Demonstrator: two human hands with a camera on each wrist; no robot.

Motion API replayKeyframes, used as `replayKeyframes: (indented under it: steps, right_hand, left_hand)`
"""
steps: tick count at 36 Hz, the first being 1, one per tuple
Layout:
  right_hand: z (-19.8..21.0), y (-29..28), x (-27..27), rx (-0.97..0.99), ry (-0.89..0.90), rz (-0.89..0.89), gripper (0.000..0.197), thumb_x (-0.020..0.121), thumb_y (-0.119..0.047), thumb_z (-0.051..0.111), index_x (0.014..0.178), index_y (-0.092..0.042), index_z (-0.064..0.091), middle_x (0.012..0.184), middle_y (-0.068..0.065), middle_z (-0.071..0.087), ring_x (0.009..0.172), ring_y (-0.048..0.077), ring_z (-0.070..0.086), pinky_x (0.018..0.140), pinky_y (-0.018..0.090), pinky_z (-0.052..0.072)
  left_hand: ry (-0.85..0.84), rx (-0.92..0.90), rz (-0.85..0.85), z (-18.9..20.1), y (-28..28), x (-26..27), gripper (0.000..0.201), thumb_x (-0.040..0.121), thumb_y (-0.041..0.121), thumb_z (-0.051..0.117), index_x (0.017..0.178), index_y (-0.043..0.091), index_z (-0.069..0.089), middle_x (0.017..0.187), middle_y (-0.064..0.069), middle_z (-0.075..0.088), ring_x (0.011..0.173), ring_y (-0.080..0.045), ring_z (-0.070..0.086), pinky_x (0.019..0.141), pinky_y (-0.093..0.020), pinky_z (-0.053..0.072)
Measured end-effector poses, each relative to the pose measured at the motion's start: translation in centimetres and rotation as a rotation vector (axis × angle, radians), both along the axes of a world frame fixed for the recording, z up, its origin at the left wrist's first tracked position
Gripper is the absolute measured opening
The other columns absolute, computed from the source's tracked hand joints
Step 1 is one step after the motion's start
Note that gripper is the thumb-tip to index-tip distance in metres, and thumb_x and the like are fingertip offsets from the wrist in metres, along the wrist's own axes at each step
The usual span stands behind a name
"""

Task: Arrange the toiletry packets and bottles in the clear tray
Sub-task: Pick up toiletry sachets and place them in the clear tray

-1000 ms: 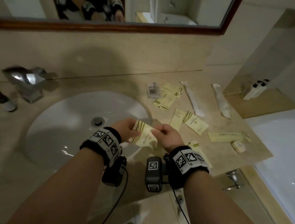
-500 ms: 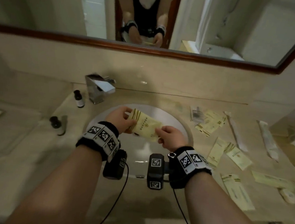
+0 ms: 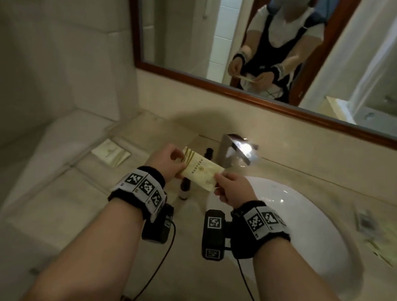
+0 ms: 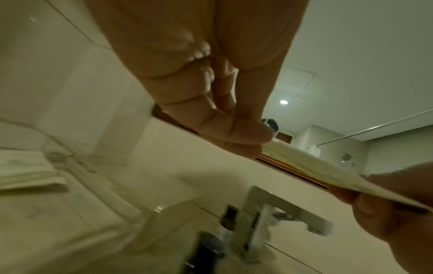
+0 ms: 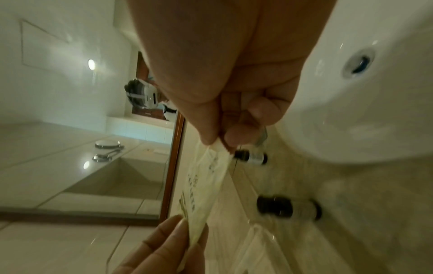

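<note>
A pale yellow toiletry packet (image 3: 200,172) with gold stripes hangs above the counter, held by both hands. My left hand (image 3: 179,159) pinches its striped end and my right hand (image 3: 219,175) pinches the opposite corner. The left wrist view shows the left hand (image 4: 253,142) with its thumb and fingers on the packet (image 4: 316,170). In the right wrist view my right hand (image 5: 218,142) pinches the packet (image 5: 206,185). The clear tray (image 3: 137,133) sits in the left corner with one packet (image 3: 110,154) in it. Two small dark-capped bottles (image 3: 208,152) (image 3: 184,189) stand beneath the held packet.
A chrome faucet (image 3: 235,151) stands just right of the hands, with the white sink (image 3: 305,230) below it. Several more packets (image 3: 365,223) lie blurred on the counter at the far right. A framed mirror (image 3: 244,92) runs along the back wall.
Both hands have carried the packet left, from over the sink to left of the faucet above the bottles. The view has swung left, bringing the tray corner in.
</note>
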State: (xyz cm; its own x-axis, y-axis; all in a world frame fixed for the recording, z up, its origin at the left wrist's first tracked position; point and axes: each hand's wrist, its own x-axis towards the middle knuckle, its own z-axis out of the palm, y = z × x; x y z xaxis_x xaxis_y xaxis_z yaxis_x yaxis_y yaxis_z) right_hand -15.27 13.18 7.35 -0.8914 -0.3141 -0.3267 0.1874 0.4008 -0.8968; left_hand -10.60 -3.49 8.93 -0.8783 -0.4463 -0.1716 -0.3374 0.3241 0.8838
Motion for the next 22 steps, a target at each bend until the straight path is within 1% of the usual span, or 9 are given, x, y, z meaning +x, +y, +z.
replayKeyframes:
  steps: [2, 5, 7, 9, 12, 14, 16, 18, 22]
  right_hand:
    - [-0.1, -3.4, 0.0, 0.006, -0.016, 0.039, 0.018, 0.095, -0.025, 0.053, 0.101, -0.012, 0.063, 0.073, -0.001, 0.06, 0.06, 0.01, 0.055, 0.055, 0.022, 0.043]
    - [-0.6, -7.9, 0.2, -0.01, -0.051, 0.087, 0.016, 0.097, -0.021, 0.05, 0.086, -0.015, 0.06, 0.067, 0.0, 0.057, 0.051, 0.007, 0.054, 0.049, 0.018, 0.042]
    - [-1.1, -11.3, 0.4, -0.007, -0.08, 0.116, 0.016, 0.097, -0.019, 0.049, 0.084, -0.015, 0.058, 0.063, 0.0, 0.056, 0.04, 0.002, 0.052, 0.041, 0.015, 0.039]
    - [-1.9, -14.5, 0.5, -0.005, -0.132, 0.141, 0.017, 0.097, -0.017, 0.05, 0.082, -0.015, 0.057, 0.06, 0.0, 0.056, 0.041, 0.003, 0.052, 0.041, 0.016, 0.039]
    - [-3.5, -18.7, 0.5, -0.015, -0.214, 0.144, 0.022, 0.096, -0.014, 0.052, 0.074, -0.015, 0.057, 0.051, -0.001, 0.057, 0.047, 0.01, 0.051, 0.043, 0.02, 0.038]
    - [-4.5, -20.9, 0.5, -0.009, -0.254, 0.139, 0.025, 0.095, -0.013, 0.052, 0.07, -0.014, 0.055, 0.04, -0.005, 0.057, 0.049, 0.013, 0.05, 0.046, 0.023, 0.039]
    - [-5.6, -23.1, 0.2, -0.021, -0.289, 0.121, 0.026, 0.095, -0.012, 0.053, 0.068, -0.012, 0.054, 0.035, -0.006, 0.056, 0.054, 0.016, 0.051, 0.048, 0.026, 0.04]
    - [-6.5, -24.6, 0.0, -0.039, -0.323, 0.082, 0.027, 0.094, -0.011, 0.055, 0.067, -0.012, 0.053, 0.037, -0.005, 0.057, 0.056, 0.017, 0.053, 0.048, 0.026, 0.042]
    - [-8.2, -27.2, -0.7, -0.032, -0.361, 0.032, 0.028, 0.093, -0.009, 0.055, 0.066, -0.011, 0.053, 0.044, 0.0, 0.059, 0.043, 0.011, 0.057, 0.035, 0.019, 0.041]
  left_hand:
    - [-0.002, -0.006, 0.03, 0.0, -3.2, 0.7, 0.025, 0.087, 0.003, 0.061, 0.111, 0.002, 0.057, 0.124, -0.014, 0.053, 0.085, -0.02, 0.057, 0.07, -0.028, 0.059]
    - [-0.018, -0.034, 0.078, -0.4, -7.5, 1.8, 0.028, 0.087, 0.0, 0.059, 0.114, 0.0, 0.058, 0.127, -0.015, 0.054, 0.085, -0.019, 0.057, 0.056, -0.014, 0.055]
    - [-0.047, -0.04, 0.122, -0.8, -10.5, 2.4, 0.028, 0.086, 0.0, 0.059, 0.114, 0.001, 0.06, 0.128, -0.016, 0.054, 0.088, -0.022, 0.059, 0.071, -0.026, 0.06]
    - [-0.103, -0.09, 0.131, -1.1, -13.2, 2.9, 0.028, 0.087, 0.003, 0.06, 0.115, 0.004, 0.062, 0.128, -0.015, 0.055, 0.091, -0.028, 0.062, 0.082, -0.037, 0.057]
    - [-0.183, -0.145, 0.122, -1.9, -17.0, 3.4, 0.03, 0.089, 0.007, 0.059, 0.118, 0.01, 0.063, 0.129, -0.01, 0.056, 0.085, -0.024, 0.062, 0.071, -0.026, 0.05]
    - [-0.229, -0.148, 0.114, -2.7, -19.3, 3.4, 0.031, 0.089, 0.008, 0.058, 0.118, 0.015, 0.064, 0.129, -0.009, 0.058, 0.086, -0.021, 0.064, 0.076, -0.027, 0.05]
    - [-0.295, -0.182, 0.084, -3.4, -21.6, 3.0, 0.032, 0.088, 0.012, 0.059, 0.119, 0.02, 0.064, 0.126, -0.011, 0.062, 0.102, -0.025, 0.063, 0.088, -0.03, 0.049]
    - [-0.352, -0.222, 0.05, -3.8, -22.9, 2.6, 0.033, 0.088, 0.016, 0.06, 0.121, 0.02, 0.062, 0.126, -0.009, 0.062, 0.112, -0.025, 0.06, 0.093, -0.027, 0.045]
    - [-0.426, -0.27, -0.009, -5.3, -25.1, 0.8, 0.036, 0.088, 0.023, 0.062, 0.124, 0.018, 0.059, 0.129, -0.009, 0.06, 0.113, -0.027, 0.06, 0.096, -0.029, 0.047]
